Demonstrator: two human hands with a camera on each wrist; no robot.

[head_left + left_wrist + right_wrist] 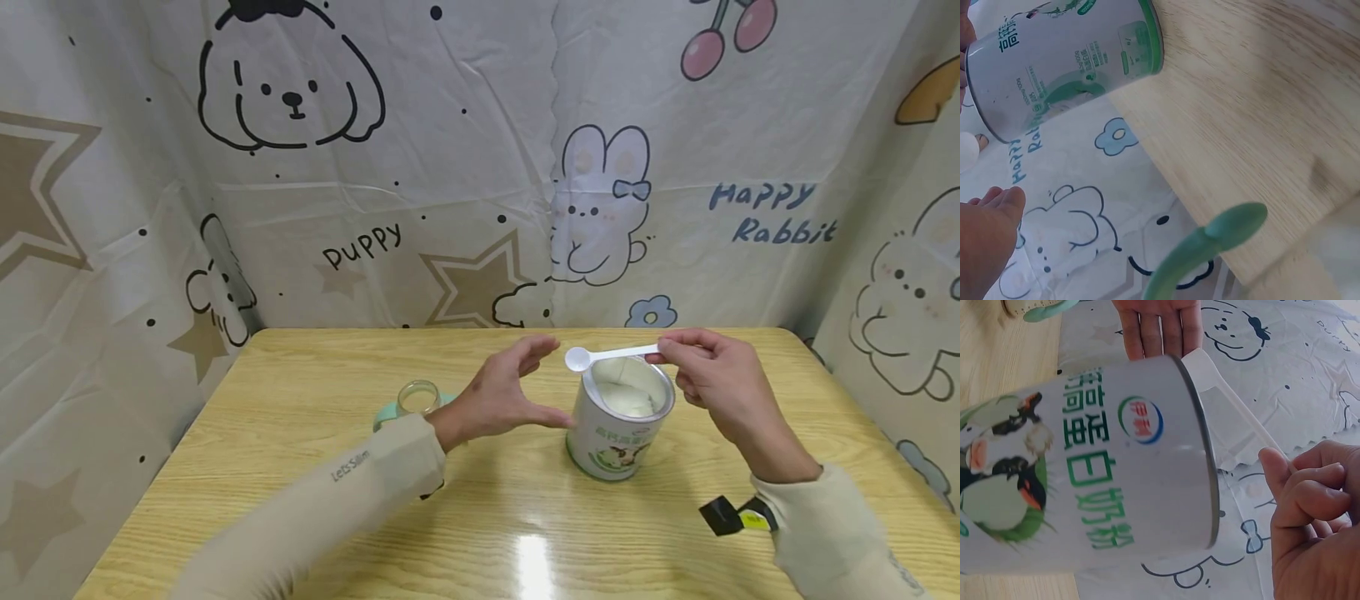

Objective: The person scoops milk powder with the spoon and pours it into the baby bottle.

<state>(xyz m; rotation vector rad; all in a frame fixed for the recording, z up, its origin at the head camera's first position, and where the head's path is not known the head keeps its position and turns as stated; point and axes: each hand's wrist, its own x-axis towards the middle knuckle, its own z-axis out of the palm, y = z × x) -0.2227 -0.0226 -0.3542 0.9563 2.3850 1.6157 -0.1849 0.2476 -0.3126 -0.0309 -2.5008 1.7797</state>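
A white plastic scoop (pixel 618 353) is pinched between the thumb and fingers of my right hand (pixel 716 379). Its small round bowl hangs over the left rim of the milk powder can (pixel 615 446), and any contents are too small to tell. The upright can has no lid on and holds pale powder (pixel 626 400). To the can's left is my left hand (pixel 498 392), thumb and fingers spread apart and holding nothing. Its thumb tip is close to the can's side; contact cannot be told. In the right wrist view the scoop's handle (pixel 1247 415) slants from the can's mouth to my right fingers.
Behind my left forearm stands an open-mouthed clear bottle (pixel 418 398) with green handles, partly hidden; one handle (pixel 1210 240) shows in the left wrist view. The wooden table (pixel 495 533) meets a printed cloth backdrop (pixel 450 167) at its back and sides.
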